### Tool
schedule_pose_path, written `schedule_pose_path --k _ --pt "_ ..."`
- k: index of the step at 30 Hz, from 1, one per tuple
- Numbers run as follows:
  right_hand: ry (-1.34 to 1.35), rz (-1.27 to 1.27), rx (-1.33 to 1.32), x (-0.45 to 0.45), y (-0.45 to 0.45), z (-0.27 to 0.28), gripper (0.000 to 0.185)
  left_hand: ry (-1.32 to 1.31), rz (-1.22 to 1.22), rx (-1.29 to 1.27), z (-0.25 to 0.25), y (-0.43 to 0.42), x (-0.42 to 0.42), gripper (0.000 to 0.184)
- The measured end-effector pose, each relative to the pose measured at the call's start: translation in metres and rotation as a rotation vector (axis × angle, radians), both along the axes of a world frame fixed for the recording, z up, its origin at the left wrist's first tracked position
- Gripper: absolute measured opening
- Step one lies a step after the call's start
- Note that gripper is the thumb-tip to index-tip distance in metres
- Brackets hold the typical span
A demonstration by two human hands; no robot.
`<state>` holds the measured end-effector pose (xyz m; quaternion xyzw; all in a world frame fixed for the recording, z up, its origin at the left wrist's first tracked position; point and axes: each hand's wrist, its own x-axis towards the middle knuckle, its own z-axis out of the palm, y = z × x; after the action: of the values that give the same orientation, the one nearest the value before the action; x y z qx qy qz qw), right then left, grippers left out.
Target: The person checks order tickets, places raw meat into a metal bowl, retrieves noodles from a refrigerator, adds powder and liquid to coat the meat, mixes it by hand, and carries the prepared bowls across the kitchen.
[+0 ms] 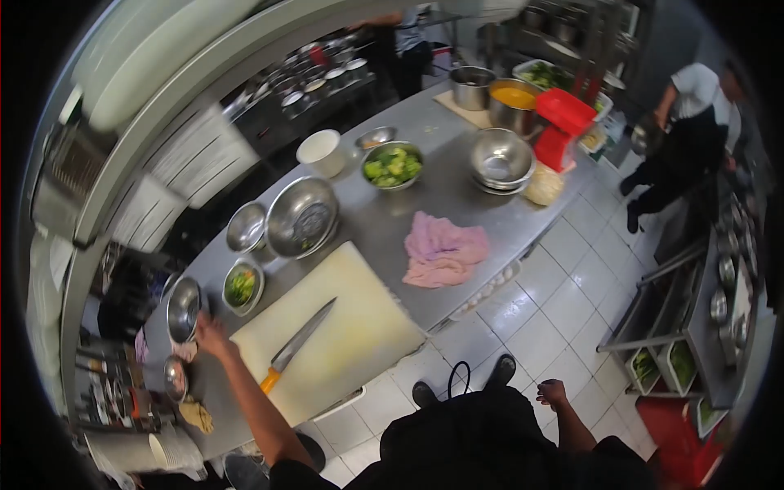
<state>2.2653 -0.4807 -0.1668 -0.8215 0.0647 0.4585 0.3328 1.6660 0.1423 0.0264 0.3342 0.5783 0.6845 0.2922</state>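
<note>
My left hand (211, 333) is at the near rim of a metal bowl (184, 309) at the left end of the steel table, its fingers closed on the edge; blur softens the detail. My right hand (552, 394) hangs over the tiled floor, fingers curled, with nothing visible in it. On a pale cutting board (351, 327) lies a large knife (302, 343) with an orange handle, its blade pointing away from me. Beside the board stand a small bowl of cut vegetables (242, 286) and a large metal bowl (302, 216).
Farther along the table (359, 269) are a bowl of broccoli (392, 166), a white tub (321, 153), a pink cloth (443, 251), stacked bowls (501, 159), a pot of orange liquid (513, 98) and a red device (562, 122). A co-worker (694, 122) stands at right.
</note>
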Motion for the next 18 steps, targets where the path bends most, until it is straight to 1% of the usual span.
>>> schedule_pose_path --k 1,2,3,4,5,6,7,8,9,10,12,14,15,16,17,18 --pt "0.013 -0.02 0.004 0.005 -0.007 -0.002 0.023 0.017 -0.14 0.059 0.038 -0.014 0.098 0.025" --pt "0.024 -0.031 0.007 0.015 -0.012 -0.002 0.021 0.042 -0.331 0.074 0.063 -0.032 0.181 0.023" --pt "0.029 -0.053 0.02 0.025 -0.021 -0.012 0.019 0.232 -0.498 0.092 0.074 -0.046 0.254 0.021" --pt "0.023 0.004 -0.016 0.04 -0.029 -0.022 0.021 0.354 -0.544 0.024 0.094 -0.065 0.331 0.017" --pt "0.015 -0.02 0.028 0.056 -0.033 -0.031 0.02 0.328 -0.736 0.052 0.094 -0.072 0.392 0.018" --pt "0.011 -0.046 0.064 0.069 -0.044 -0.038 0.019 0.477 -0.782 0.01 0.099 -0.083 0.45 0.023" --pt "-0.012 -0.065 0.084 0.085 -0.052 -0.036 0.019 0.63 -0.825 0.161 0.102 -0.091 0.501 0.025" --pt "-0.036 -0.088 0.107 0.098 -0.053 -0.026 0.019 0.705 -0.854 0.175 0.097 -0.088 0.546 0.026" --pt "-0.052 -0.087 0.15 0.118 -0.064 -0.036 0.02 0.786 -0.889 0.196 0.088 -0.082 0.585 0.028" --pt "-0.072 -0.128 0.13 0.134 -0.071 -0.033 0.022 0.908 -0.848 0.186 0.083 -0.078 0.615 0.03" --pt "-0.121 -0.202 0.142 0.16 -0.078 -0.01 0.024 1.127 -0.748 0.17 0.074 -0.071 0.665 0.034" --pt "-0.16 -0.229 0.155 0.185 -0.085 0.0 0.025 1.206 -0.678 0.129 0.063 -0.064 0.69 0.03" --pt "-0.183 -0.203 0.144 0.198 -0.087 0.004 0.025 1.24 -0.636 0.107 0.059 -0.056 0.699 0.029" --pt "-0.191 -0.264 0.167 0.206 -0.081 0.017 0.029 1.257 -0.618 0.06 0.051 -0.044 0.706 0.025" --pt "-0.212 -0.246 0.191 0.216 -0.08 0.019 0.029 1.277 -0.599 0.009 0.047 -0.038 0.71 0.021" --pt "-0.227 -0.223 0.215 0.225 -0.078 0.018 0.029 1.274 -0.603 -0.034 0.041 -0.033 0.71 0.022"
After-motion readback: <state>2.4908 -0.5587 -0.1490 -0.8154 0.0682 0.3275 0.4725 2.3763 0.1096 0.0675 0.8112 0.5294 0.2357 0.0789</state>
